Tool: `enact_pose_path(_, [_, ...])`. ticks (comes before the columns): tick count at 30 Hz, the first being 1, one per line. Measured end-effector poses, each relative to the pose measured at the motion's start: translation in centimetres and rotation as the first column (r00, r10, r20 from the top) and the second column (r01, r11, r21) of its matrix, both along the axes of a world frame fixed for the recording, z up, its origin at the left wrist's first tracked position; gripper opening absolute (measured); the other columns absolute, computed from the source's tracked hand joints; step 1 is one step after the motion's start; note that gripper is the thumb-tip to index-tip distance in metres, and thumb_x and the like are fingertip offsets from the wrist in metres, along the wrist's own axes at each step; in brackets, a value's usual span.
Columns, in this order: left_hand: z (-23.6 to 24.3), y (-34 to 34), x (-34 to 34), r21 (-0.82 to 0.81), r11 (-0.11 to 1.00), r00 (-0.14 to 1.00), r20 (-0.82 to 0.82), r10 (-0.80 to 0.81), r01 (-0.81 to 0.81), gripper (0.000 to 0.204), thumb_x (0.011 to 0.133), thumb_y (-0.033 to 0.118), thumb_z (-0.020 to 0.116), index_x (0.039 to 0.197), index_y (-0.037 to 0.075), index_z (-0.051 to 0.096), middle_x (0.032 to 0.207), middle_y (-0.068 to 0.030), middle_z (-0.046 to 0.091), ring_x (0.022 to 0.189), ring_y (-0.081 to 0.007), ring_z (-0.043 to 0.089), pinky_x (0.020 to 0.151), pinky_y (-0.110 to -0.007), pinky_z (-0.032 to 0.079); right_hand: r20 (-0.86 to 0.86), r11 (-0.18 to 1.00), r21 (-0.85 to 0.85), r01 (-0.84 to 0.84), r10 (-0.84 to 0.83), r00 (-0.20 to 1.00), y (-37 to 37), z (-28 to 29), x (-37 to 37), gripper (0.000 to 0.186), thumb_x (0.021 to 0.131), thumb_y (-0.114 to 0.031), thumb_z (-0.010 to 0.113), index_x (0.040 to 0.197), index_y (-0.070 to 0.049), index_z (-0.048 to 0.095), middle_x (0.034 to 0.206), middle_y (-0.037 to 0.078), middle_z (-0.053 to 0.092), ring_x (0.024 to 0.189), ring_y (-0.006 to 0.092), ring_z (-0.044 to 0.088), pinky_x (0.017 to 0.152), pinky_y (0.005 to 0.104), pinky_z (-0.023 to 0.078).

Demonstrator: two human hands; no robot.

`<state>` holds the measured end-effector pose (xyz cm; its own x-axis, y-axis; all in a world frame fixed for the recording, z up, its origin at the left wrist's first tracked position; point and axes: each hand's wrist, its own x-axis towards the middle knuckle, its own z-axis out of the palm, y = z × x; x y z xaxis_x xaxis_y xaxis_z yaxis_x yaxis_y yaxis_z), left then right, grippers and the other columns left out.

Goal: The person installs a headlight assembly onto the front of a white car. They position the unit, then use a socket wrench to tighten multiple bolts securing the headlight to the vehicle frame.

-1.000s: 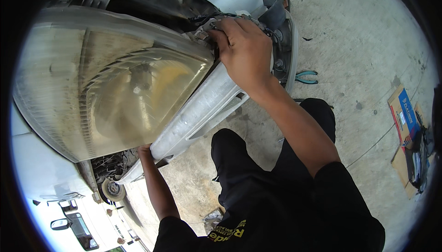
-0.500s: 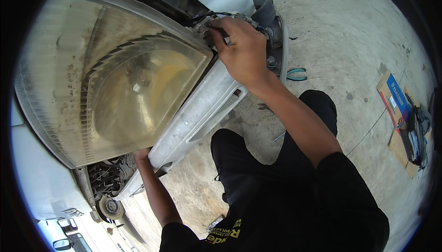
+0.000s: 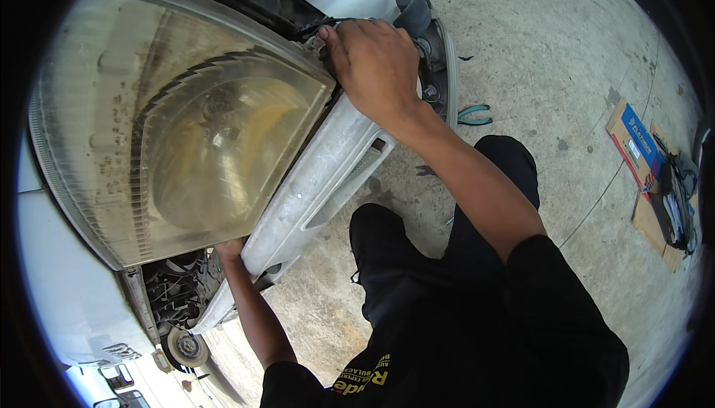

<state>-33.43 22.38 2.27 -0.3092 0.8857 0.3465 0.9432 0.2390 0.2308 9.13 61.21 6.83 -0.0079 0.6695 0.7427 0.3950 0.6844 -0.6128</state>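
Note:
A large yellowed, cloudy car headlight (image 3: 208, 147) fills the left half of the head view, beside a scuffed pale bumper bar (image 3: 294, 192). My right hand (image 3: 376, 73) is curled over the fittings at the lamp's upper right corner, its thumb against a metal bracket (image 3: 315, 44); what lies under the fingers is hidden. My left hand (image 3: 228, 248) reaches in beneath the lamp's lower edge, beside the bumper, with its fingers out of sight. An open cavity (image 3: 175, 289) with dark parts shows left of it.
A dark lamp housing (image 3: 441, 73) lies beyond my right hand. Teal-handled pliers (image 3: 474, 114) rest on the concrete floor (image 3: 566, 58). At right are flattened cardboard (image 3: 627, 140) and a dark bundle (image 3: 670, 214). A white body panel (image 3: 67, 274) and a wheel (image 3: 186, 347) are at lower left.
My right hand's fingers and thumb have shifted slightly over the bracket. The headlight sits a little differently in view as the view moved. My left hand stays beneath the lamp.

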Motion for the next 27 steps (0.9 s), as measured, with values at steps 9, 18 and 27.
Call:
enact_pose_path(9, [1.8,0.9,1.8,-0.118,0.992,0.995,-0.095,0.038,-0.049,0.052,0.103,0.031,0.071,0.144,-0.001,0.066,0.143,-0.0231,0.069,0.13,-0.0403,0.064,0.115,-0.051,0.047,-0.011,0.99,-0.029,-0.141,0.141,0.99,0.4,-0.1,1.0,0.031,0.103,-0.028,0.07,0.09,-0.001,0.072,0.089,0.015,0.074,0.088,0.0342,0.071,0.082,0.0474,0.057])
enact_pose_path(18, [2.0,1.7,2.7,-0.108,0.988,0.991,-0.092,0.098,-0.108,0.053,0.11,0.039,0.059,0.138,-0.006,0.067,0.138,-0.0256,0.069,0.125,-0.04,0.064,0.111,-0.051,0.048,0.022,0.995,0.072,-0.063,0.061,0.998,0.5,-0.2,0.8,0.023,0.102,-0.022,0.072,0.094,-0.002,0.067,0.083,0.014,0.071,0.08,0.0355,0.07,0.07,0.0468,0.056])
enact_pose_path(27, [-0.3,2.2,-0.3,-0.117,0.992,0.991,0.124,0.055,-0.041,0.054,0.11,0.039,0.061,0.145,-0.002,0.063,0.147,-0.0245,0.064,0.132,-0.0411,0.06,0.116,-0.05,0.045,0.172,0.995,-0.004,-0.096,0.095,0.981,0.7,0.1,1.4,0.016,0.102,-0.02,0.07,0.094,-0.007,0.074,0.079,0.015,0.073,0.068,0.0388,0.072,0.063,0.0495,0.059])
